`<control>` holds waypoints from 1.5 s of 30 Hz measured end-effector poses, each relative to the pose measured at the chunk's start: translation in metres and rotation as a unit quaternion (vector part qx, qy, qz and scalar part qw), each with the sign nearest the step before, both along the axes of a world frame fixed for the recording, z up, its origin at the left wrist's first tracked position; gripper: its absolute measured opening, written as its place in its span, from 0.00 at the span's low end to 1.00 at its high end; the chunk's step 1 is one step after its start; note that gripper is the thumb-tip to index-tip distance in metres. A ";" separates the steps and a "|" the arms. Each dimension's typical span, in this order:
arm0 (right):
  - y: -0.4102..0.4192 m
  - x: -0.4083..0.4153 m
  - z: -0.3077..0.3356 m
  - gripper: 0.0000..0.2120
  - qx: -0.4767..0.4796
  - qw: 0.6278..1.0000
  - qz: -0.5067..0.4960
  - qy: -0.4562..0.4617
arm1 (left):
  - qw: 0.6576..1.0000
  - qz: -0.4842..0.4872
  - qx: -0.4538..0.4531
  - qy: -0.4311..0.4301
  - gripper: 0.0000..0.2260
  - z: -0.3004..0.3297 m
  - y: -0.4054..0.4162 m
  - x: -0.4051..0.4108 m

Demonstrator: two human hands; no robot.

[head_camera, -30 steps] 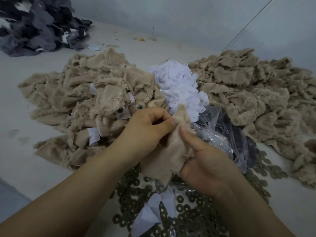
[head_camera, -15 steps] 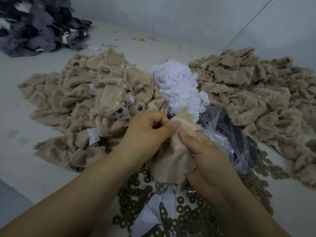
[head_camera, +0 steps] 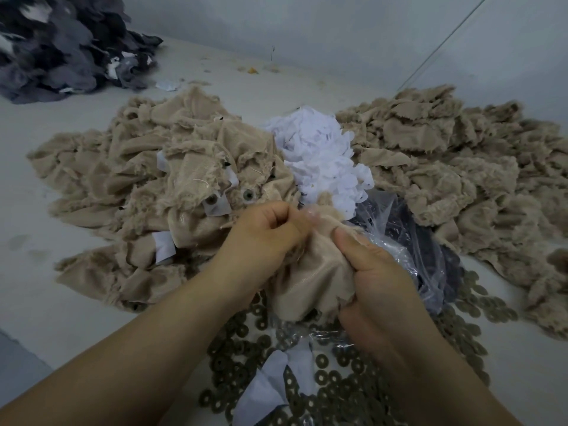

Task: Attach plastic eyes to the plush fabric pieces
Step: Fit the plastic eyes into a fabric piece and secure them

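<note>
Head view, nearest first: a spread of dark ring-shaped washers [head_camera: 338,392] covers the surface [head_camera: 55,309] close to the person, with a couple of white backing scraps [head_camera: 264,385] lying among them. Just above that both hands work one tan plush piece [head_camera: 310,281], held up off the washers. The left hand [head_camera: 261,241] has its fingers curled tight and its thumb pressed toward the top edge of the piece, pinching there; the tips are blurred, so I cannot tell whether an eye or washer sits between them. The right hand [head_camera: 378,272] grips the same piece from the other side, thumb [head_camera: 353,244] laid across the front and the other fingers tucked behind the cloth.

Behind the right hand lies a clear plastic bag [head_camera: 408,241] with dark contents. Past the left hand, the left heap of tan pieces [head_camera: 147,179] shows two fitted eyes [head_camera: 230,196], so I judge it the finished stack. A white scrap pile [head_camera: 322,155] sits in the middle, and the right heap [head_camera: 461,167], which I take to be untouched stock, is large. Farthest off is a grey fabric pile [head_camera: 61,47]. Plenty remains.
</note>
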State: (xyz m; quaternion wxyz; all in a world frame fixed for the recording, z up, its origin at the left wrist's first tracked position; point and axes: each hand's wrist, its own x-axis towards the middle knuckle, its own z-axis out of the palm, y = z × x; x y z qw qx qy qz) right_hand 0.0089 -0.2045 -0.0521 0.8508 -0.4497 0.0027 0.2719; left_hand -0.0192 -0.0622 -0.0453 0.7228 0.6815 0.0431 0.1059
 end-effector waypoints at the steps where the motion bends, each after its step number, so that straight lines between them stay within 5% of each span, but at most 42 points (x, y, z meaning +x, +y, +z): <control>1: 0.000 0.000 0.000 0.19 -0.003 1.000 -0.003 0.003 | 1.000 -0.008 0.026 0.000 0.14 0.001 0.001 -0.001; 9: -0.002 0.001 -0.004 0.16 -0.065 0.997 -0.035 0.006 | 0.996 0.001 -0.086 0.025 0.16 -0.005 0.002 0.001; 15: -0.004 0.002 0.000 0.25 -0.047 0.998 0.027 0.023 | 0.996 0.011 -0.089 0.018 0.18 -0.005 0.001 0.002; 17: -0.003 -0.001 0.001 0.21 -0.053 0.997 0.059 0.002 | 0.996 0.010 -0.088 0.018 0.16 -0.008 0.002 0.002; 23: 0.002 -0.001 0.000 0.14 -0.073 0.997 0.005 0.009 | 0.999 -0.032 -0.041 -0.004 0.08 -0.009 0.000 0.003; 32: 0.000 -0.004 0.003 0.17 -0.065 0.998 -0.015 0.017 | 0.996 -0.025 -0.080 0.017 0.09 -0.011 -0.003 0.003; 45: 0.002 -0.002 0.004 0.23 -0.038 0.994 0.034 0.093 | 0.983 -0.008 -0.176 0.043 0.22 -0.006 -0.013 -0.002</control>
